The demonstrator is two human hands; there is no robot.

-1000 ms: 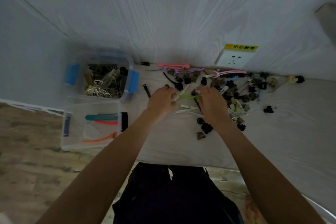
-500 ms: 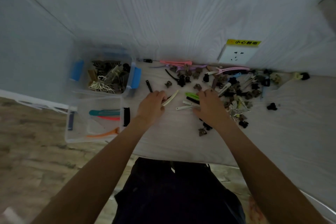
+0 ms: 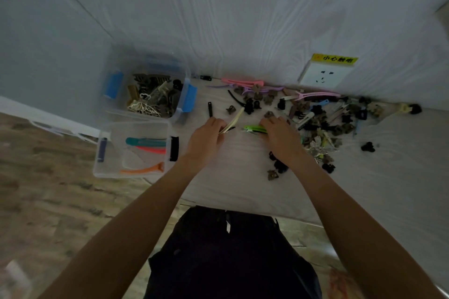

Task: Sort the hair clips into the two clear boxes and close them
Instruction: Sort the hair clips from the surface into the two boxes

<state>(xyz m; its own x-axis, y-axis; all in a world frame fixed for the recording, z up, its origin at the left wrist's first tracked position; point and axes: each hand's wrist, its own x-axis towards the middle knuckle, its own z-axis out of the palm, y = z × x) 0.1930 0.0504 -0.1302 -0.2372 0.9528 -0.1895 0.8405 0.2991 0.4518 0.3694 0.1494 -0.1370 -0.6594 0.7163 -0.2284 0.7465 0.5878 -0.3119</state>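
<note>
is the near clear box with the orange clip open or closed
Open. The near clear box has no lid on; the orange clip and teal clip lie exposed.

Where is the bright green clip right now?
Head view, centre: the green clip lies on the table under the right hand's fingertips.

Dim, underexposed frame with a cool bluish cast; light source not visible. Shadows soft and faint. No glare. Wide-angle distortion bends the wall (image 3: 243,19) lines toward the edges. Lower left corner blurred; small dark clips (image 3: 320,119) merge, detail lost.
</note>
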